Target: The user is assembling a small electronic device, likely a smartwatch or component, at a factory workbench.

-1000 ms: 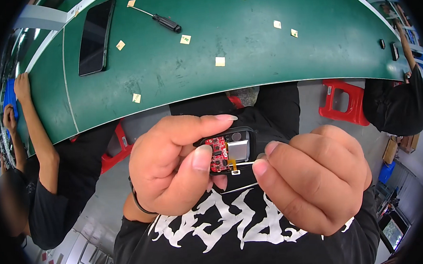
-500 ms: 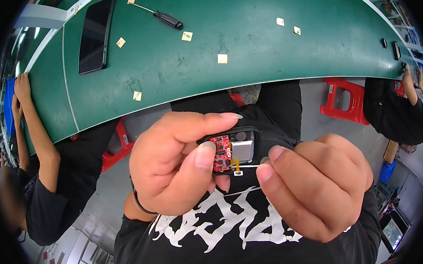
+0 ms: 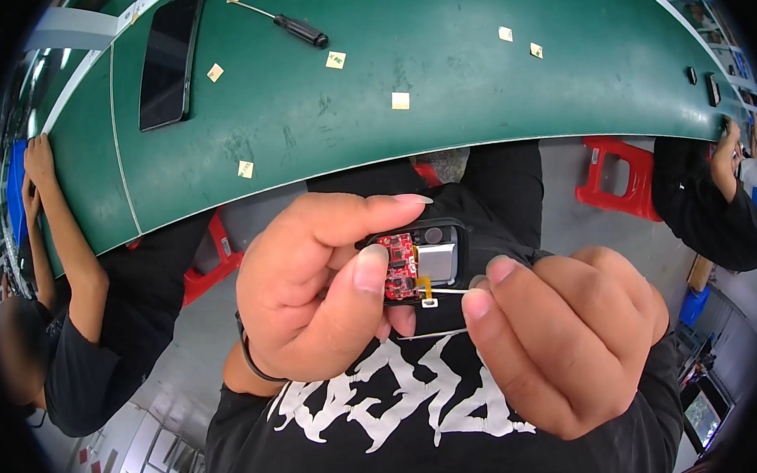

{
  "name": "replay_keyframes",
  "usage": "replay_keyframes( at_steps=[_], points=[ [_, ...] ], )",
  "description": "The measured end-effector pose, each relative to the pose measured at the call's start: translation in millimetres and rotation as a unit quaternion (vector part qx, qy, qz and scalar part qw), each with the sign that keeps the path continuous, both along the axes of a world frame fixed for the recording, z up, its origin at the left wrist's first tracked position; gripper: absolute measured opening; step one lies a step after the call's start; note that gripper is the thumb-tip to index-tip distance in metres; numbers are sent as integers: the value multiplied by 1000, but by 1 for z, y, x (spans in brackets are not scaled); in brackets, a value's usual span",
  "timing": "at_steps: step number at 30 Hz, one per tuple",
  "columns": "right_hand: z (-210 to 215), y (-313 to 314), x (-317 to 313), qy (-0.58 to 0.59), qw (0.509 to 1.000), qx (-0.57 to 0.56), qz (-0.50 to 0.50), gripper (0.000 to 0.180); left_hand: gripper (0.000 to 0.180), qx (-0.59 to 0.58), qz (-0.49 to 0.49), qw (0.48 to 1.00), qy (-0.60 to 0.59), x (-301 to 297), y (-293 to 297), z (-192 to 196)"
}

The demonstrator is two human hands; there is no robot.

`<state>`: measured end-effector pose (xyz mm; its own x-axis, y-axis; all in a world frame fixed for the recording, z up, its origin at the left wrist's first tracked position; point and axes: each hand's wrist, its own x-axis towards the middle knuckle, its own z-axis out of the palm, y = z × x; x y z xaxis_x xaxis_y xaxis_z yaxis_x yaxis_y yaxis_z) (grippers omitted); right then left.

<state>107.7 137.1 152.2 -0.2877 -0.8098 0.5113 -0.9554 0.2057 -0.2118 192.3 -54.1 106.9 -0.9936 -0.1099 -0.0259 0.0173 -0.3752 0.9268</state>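
Two at work: the left hand [image 3: 313,291] and the right hand [image 3: 572,338], near each other but apart; I watch both through the head camera.
Left grip: clamped on a small black case [image 3: 462,247], thumb over its left side, forefinger along the upper edge, other fingertips showing beneath.
Right grip: thumb and forefinger pinched on a thin white lead [image 3: 450,291], remaining fingers curled in.
Case: between the two hands, in front of the wearer's black shirt [image 3: 322,462], its open face turned up to me.
Inside the case: a red circuit board [image 3: 400,265] on the left, a silver block [image 3: 437,265] on the right, a round dark part [image 3: 432,234] above the block.
Board's lower corner: an amber strip [image 3: 425,284] leads down to a small white piece [image 3: 430,303]; the lead runs rightward just beside it. I cannot tell exactly where the lead's left end joins.
Green tabletop [image 3: 303,112]: beyond the hands, bearing a dark flat-screened device [image 3: 171,63], a black-handled screwdriver [image 3: 302,31], scattered pale paper squares [image 3: 400,101] and, far right, two small black pieces [image 3: 712,90].
Left neighbour [image 3: 102,354]: seated in a dark top, arms stretched to the table edge, hands by a blue item [image 3: 16,187].
Right neighbour [image 3: 702,198]: another person in dark clothes, one hand at the table's edge, small and blurred from where I sit.
Floor [image 3: 563,214]: red stools [image 3: 639,184] either side.
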Motion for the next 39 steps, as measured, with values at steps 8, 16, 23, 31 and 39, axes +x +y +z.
replay_keyframes(
  at_steps=[8,16,23,31,39],
  points=[
    [-6,0,-1,1,1000,-30,3,30,30,27,-18,999,-28,2,-1,1],
    [-16,11,-9,-22,996,-55,70,28,29,10,-33,998,-60,4,-4,1],
    [-21,10,-11,-21,994,-72,82,26,29,-4,-38,998,-53,6,-4,-6],
    [-23,11,-14,12,995,-42,91,28,28,66,-59,993,-78,0,-3,-7],
    [-24,11,-16,48,991,-24,124,26,27,-18,-105,988,-108,1,-11,5]
  ],
)
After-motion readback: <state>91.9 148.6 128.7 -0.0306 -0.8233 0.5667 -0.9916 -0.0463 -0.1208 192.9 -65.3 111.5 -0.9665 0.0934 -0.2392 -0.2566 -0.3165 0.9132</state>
